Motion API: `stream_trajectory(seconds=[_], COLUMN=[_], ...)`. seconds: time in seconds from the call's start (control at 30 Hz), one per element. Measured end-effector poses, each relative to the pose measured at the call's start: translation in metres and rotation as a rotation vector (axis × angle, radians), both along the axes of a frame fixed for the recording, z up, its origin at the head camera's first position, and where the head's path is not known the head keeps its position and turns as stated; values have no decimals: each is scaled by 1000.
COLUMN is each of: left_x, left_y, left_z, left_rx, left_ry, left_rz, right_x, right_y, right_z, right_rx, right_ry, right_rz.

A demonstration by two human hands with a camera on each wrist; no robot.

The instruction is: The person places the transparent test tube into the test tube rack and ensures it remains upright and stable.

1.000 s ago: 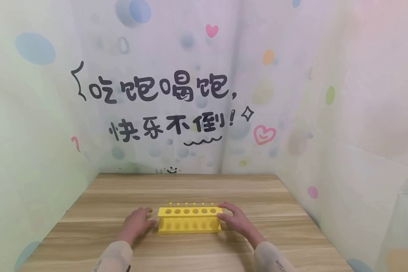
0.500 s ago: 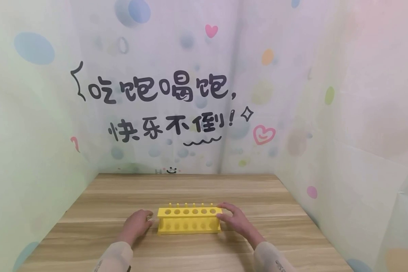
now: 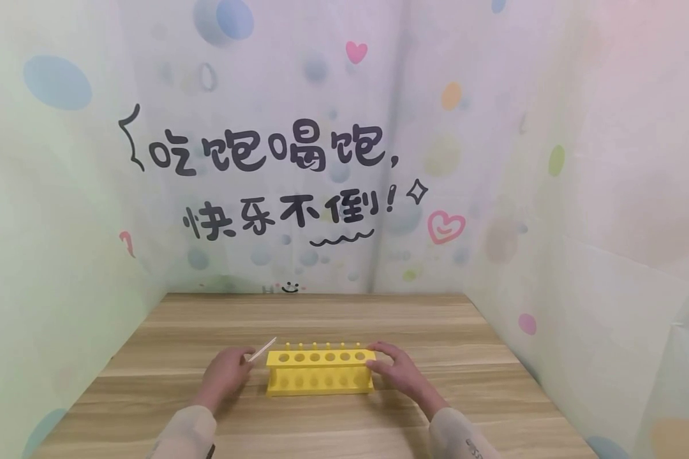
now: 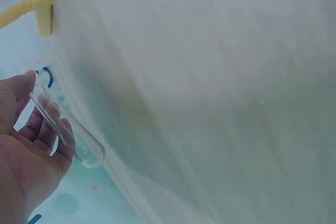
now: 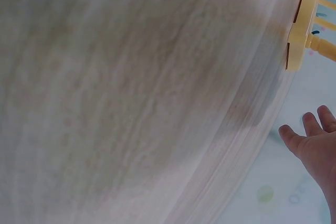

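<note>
A yellow test tube rack [image 3: 319,365] stands upright on the table, with a row of round holes on top and short pegs along its back. Beside its left end my left hand [image 3: 226,373] holds a clear glass test tube [image 3: 263,350]. The tube slants up and to the right, its tip near the rack's top left corner. In the left wrist view, thumb and fingers pinch the tube [image 4: 89,153], and its rounded end points away from the palm. My right hand [image 3: 402,373] grips the rack's right end between thumb and index finger; its other fingers [image 5: 311,124] stick out loosely.
The wood-grain table [image 3: 321,312] runs back to a patterned cloth wall [image 3: 298,83] with black lettering. More cloth hangs along the left side [image 3: 63,223] and the right side [image 3: 580,268].
The test tube has come into view in my left hand, swinging up towards the rack's top left corner. My left hand has turned slightly. The right hand and the rack stay put.
</note>
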State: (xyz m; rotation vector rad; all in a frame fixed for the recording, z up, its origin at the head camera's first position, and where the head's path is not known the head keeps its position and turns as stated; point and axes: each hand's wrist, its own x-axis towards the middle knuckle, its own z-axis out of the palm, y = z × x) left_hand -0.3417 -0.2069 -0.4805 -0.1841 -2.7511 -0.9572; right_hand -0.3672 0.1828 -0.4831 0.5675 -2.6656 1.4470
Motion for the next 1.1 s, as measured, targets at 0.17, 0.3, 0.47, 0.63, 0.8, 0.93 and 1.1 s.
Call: stream_trajectory(seconds=[0.17, 0.3, 0.47, 0.63, 0.8, 0.93, 1.1], left_x=[-1, -3, -7, -7, -8, -10, -12], left_y=[-2, -3, -2, 1, 6, 11, 21], left_z=[10, 16, 21, 32, 46, 55, 66], left_rx=[67, 89, 91, 130, 178, 209, 265], left_ry=[39, 41, 63, 67, 101, 140, 200], left_rz=[0, 11, 22, 32, 37, 33, 27], right_x=[-1, -1, -1, 0, 0, 0, 1], right_y=[0, 0, 0, 0, 0, 0, -1], right_z=[-1, 0, 0, 0, 0, 0, 2], right_rx=[-2, -6, -8, -7, -10, -7, -11], right_ry=[-6, -6, 1, 1, -1, 7, 11], right_rz=[1, 1, 4, 5, 8, 5, 5])
